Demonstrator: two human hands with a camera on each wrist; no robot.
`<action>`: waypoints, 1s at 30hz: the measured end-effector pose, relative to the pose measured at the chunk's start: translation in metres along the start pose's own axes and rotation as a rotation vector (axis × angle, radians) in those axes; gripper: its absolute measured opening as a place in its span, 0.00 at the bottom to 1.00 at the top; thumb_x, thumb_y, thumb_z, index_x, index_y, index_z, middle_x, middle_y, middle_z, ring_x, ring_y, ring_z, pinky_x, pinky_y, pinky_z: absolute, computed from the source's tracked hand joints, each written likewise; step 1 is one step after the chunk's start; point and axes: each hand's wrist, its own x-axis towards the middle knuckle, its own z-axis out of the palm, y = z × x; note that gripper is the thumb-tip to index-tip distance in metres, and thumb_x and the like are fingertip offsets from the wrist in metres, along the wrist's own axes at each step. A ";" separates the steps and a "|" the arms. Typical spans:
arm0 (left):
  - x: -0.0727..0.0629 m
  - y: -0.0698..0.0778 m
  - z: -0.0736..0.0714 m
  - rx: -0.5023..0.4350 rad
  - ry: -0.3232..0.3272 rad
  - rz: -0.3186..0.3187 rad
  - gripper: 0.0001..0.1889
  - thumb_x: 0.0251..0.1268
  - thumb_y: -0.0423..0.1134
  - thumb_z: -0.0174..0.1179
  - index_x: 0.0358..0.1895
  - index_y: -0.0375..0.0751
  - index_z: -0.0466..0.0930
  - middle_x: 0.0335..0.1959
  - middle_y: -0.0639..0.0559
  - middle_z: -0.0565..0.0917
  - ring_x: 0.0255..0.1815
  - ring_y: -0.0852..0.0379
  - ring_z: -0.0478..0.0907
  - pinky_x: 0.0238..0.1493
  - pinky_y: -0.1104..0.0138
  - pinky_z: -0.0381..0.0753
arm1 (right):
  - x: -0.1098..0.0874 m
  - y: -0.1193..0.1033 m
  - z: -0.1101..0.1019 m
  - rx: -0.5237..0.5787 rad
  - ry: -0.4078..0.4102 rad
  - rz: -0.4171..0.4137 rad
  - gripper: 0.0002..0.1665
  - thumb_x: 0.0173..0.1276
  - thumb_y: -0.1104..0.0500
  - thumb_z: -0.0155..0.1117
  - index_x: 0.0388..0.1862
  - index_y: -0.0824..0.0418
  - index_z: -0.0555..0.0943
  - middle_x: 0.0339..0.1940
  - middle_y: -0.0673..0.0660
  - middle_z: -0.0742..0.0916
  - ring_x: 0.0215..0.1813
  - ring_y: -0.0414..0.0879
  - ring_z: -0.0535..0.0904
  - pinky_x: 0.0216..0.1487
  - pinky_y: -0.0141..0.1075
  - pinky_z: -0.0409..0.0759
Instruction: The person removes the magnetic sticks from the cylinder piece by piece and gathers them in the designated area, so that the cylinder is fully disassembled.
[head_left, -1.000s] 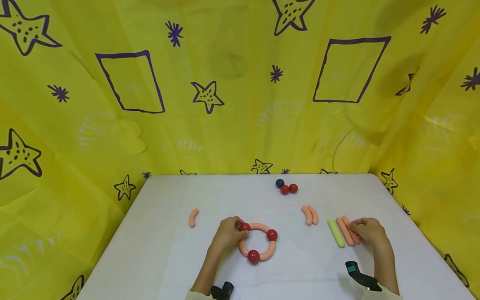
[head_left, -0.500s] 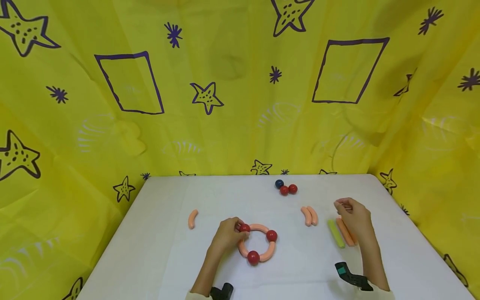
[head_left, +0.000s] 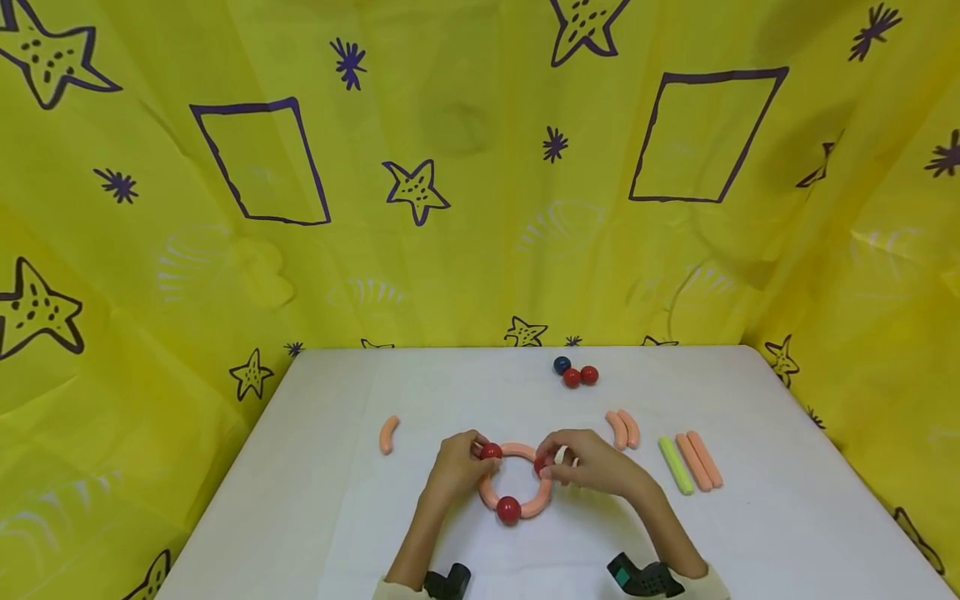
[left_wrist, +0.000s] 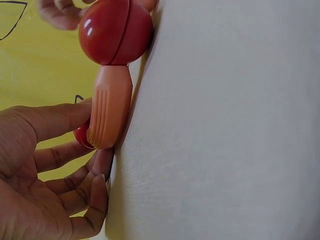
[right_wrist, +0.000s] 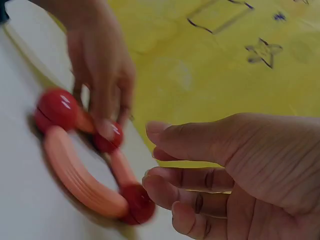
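A ring of curved orange pieces (head_left: 517, 451) joined by three red balls lies flat on the white table (head_left: 360, 533). My left hand (head_left: 453, 468) pinches the ring's upper-left red ball (head_left: 491, 451) between thumb and fingers. The right hand (head_left: 588, 461) is at the ring's right-hand red ball (right_wrist: 137, 204). In the right wrist view its thumb and fingers are spread loosely beside that ball, without a visible grip. The front red ball (head_left: 508, 510) stands free of both hands; in the left wrist view this ball (left_wrist: 115, 32) joins a ridged orange piece (left_wrist: 111, 105).
Right of the ring lie two curved orange pieces (head_left: 623, 429), a green stick (head_left: 676, 465) and two straight orange sticks (head_left: 699, 460). A blue ball (head_left: 562, 365) and two red balls (head_left: 572, 378) are at the back. One curved orange piece (head_left: 388, 435) is at left.
My right hand has left the straight orange sticks, lifted, and moved left to the ring's right-hand red ball. The left hand stays on its ball, and the ring keeps its place.
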 end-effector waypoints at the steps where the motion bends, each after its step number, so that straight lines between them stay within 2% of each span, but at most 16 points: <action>1: -0.001 0.000 0.000 -0.002 0.009 -0.002 0.14 0.53 0.36 0.72 0.40 0.34 0.81 0.30 0.47 0.83 0.30 0.58 0.77 0.29 0.69 0.76 | 0.003 -0.004 0.007 0.005 -0.018 -0.019 0.14 0.67 0.56 0.67 0.47 0.63 0.82 0.36 0.51 0.83 0.29 0.35 0.77 0.29 0.29 0.78; 4: -0.002 0.000 0.000 -0.021 0.039 -0.026 0.14 0.53 0.36 0.72 0.40 0.33 0.81 0.28 0.47 0.83 0.27 0.59 0.77 0.27 0.69 0.75 | 0.010 -0.015 0.025 0.003 -0.073 -0.058 0.13 0.63 0.57 0.70 0.44 0.62 0.82 0.37 0.52 0.84 0.26 0.32 0.75 0.27 0.28 0.77; 7: -0.002 0.000 0.000 -0.047 0.068 -0.055 0.14 0.52 0.35 0.72 0.40 0.33 0.80 0.26 0.48 0.82 0.25 0.59 0.76 0.24 0.70 0.74 | 0.016 -0.022 0.040 -0.109 -0.095 -0.065 0.16 0.59 0.54 0.74 0.43 0.58 0.83 0.36 0.49 0.84 0.27 0.31 0.73 0.30 0.26 0.75; 10: -0.001 0.000 0.000 -0.047 0.088 -0.079 0.14 0.52 0.35 0.72 0.39 0.32 0.80 0.26 0.47 0.82 0.25 0.58 0.75 0.24 0.69 0.73 | 0.019 -0.025 0.050 -0.269 -0.064 -0.068 0.16 0.54 0.52 0.77 0.40 0.55 0.84 0.31 0.44 0.81 0.29 0.31 0.70 0.32 0.25 0.72; 13: 0.001 -0.001 0.000 -0.003 0.109 -0.074 0.16 0.52 0.35 0.71 0.41 0.32 0.79 0.30 0.43 0.80 0.29 0.54 0.75 0.27 0.67 0.73 | 0.020 -0.024 0.053 -0.349 -0.014 -0.060 0.15 0.55 0.54 0.77 0.39 0.55 0.84 0.30 0.43 0.81 0.32 0.32 0.70 0.35 0.25 0.72; 16: 0.002 -0.002 0.001 0.053 0.128 -0.063 0.21 0.52 0.35 0.70 0.49 0.33 0.77 0.37 0.39 0.76 0.33 0.51 0.73 0.31 0.63 0.72 | 0.019 -0.020 0.052 -0.367 0.043 -0.052 0.13 0.57 0.57 0.75 0.41 0.56 0.84 0.32 0.44 0.82 0.34 0.34 0.72 0.37 0.28 0.73; 20: 0.000 0.001 0.002 0.064 0.125 -0.045 0.28 0.53 0.35 0.68 0.60 0.38 0.74 0.47 0.36 0.71 0.33 0.51 0.72 0.32 0.62 0.72 | 0.018 -0.012 0.048 -0.386 0.134 -0.043 0.14 0.57 0.61 0.74 0.43 0.57 0.84 0.33 0.47 0.81 0.39 0.41 0.77 0.40 0.32 0.76; 23: -0.002 0.006 0.002 0.080 0.128 0.004 0.24 0.54 0.34 0.67 0.57 0.38 0.78 0.51 0.36 0.69 0.31 0.53 0.72 0.31 0.66 0.71 | 0.018 -0.005 0.048 -0.372 0.185 -0.033 0.15 0.57 0.62 0.74 0.44 0.58 0.84 0.33 0.48 0.80 0.39 0.43 0.77 0.39 0.32 0.76; 26: -0.001 0.012 0.002 0.104 0.116 0.072 0.16 0.55 0.32 0.68 0.48 0.35 0.82 0.48 0.39 0.72 0.32 0.55 0.72 0.31 0.69 0.70 | 0.020 0.001 0.049 -0.308 0.203 -0.025 0.15 0.58 0.63 0.73 0.45 0.60 0.84 0.33 0.48 0.81 0.36 0.38 0.75 0.37 0.30 0.75; 30: 0.003 0.019 0.002 0.106 0.017 0.151 0.12 0.54 0.31 0.70 0.42 0.33 0.84 0.41 0.44 0.81 0.29 0.59 0.73 0.30 0.72 0.72 | 0.023 0.010 0.049 -0.182 0.210 -0.023 0.17 0.61 0.63 0.71 0.49 0.63 0.82 0.36 0.49 0.83 0.36 0.34 0.76 0.38 0.28 0.77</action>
